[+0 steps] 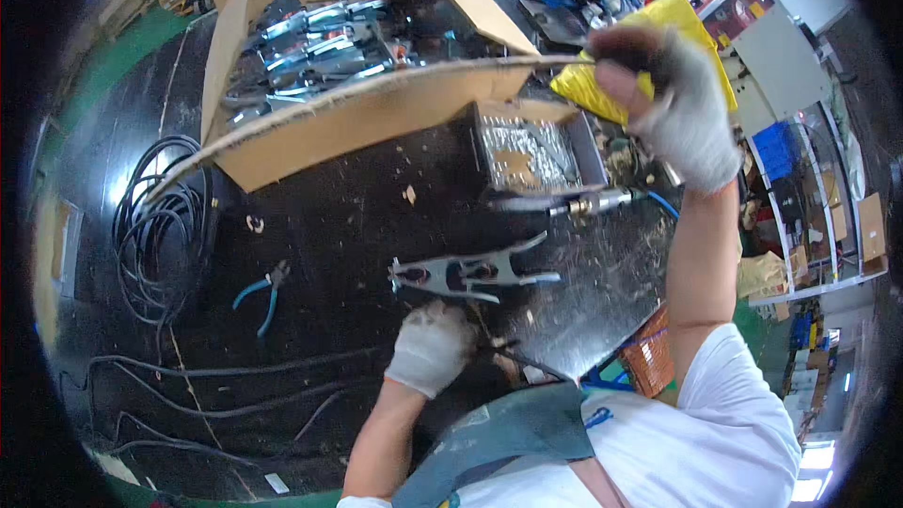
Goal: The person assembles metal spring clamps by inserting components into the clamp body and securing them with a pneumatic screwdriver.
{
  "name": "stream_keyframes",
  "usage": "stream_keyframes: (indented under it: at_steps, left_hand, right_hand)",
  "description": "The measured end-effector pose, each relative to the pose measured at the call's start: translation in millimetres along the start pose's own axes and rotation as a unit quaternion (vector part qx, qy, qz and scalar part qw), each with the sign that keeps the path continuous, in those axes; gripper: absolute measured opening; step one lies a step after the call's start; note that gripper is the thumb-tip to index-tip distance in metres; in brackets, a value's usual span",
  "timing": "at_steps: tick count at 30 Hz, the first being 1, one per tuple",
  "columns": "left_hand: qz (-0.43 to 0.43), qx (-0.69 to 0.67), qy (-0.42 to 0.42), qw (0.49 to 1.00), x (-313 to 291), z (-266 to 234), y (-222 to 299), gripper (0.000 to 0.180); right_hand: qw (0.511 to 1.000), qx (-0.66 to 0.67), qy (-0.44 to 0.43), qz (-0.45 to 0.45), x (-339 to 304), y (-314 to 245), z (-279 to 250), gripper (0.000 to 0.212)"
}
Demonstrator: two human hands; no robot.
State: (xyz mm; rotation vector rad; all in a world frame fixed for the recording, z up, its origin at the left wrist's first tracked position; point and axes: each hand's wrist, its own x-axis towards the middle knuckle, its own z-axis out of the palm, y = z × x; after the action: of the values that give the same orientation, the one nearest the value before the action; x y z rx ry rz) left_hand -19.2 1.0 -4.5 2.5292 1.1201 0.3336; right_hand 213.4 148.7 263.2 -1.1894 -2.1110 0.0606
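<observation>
My left hand (435,348), in a white knit glove, is closed around a black cable (310,360) low over the dark table. A short dark end of it shows to the right of the fist. Just beyond the fist lies a grey metal spring clamp (428,275), its handles pointing right. My right hand (685,118), also gloved, is raised at the right in front of a yellow bag (658,14). Motion blurs its fingers, so whether they hold anything is unclear. Blue-handled cutting pliers (273,293) lie left of the clamp.
A large open cardboard box (324,136) full of metal clamps stands at the back. Beside it sits a small box (593,155) of shiny small parts, with a metal air tool (602,201) in front. Coiled black cable (127,235) lies at left; shelves (818,292) stand at right.
</observation>
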Motion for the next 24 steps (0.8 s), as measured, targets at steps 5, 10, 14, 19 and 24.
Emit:
stream_keyframes:
  at_steps: [5, 10, 14, 19, 24]
  left_hand:
    - [-0.006, -0.038, -0.024, 0.999, -1, 9, -9, 0.025]
    - [0.022, -0.1, -0.038, 0.994, 3, 26, -14, 0.021]
    - [-0.082, -0.199, -0.015, 0.976, -1, 16, -4, 0.026]
    - [-0.051, -0.177, -0.005, 0.983, -1, 17, -7, 0.027]
    - [-0.074, -0.226, 0.069, 0.969, 4, 18, -5, 0.024]
  right_hand:
    - [0.987, -0.113, -0.064, -0.096, 160, -16, 70, 0.024]
    - [0.85, -0.291, -0.434, -0.074, 251, 85, 207, 0.039]
    - [0.829, -0.245, -0.498, 0.076, 264, 60, 209, 0.065]
    - [0.795, -0.233, -0.539, 0.151, 204, 69, 236, 0.094]
    - [0.895, -0.198, -0.348, 0.196, 167, 95, 265, 0.045]
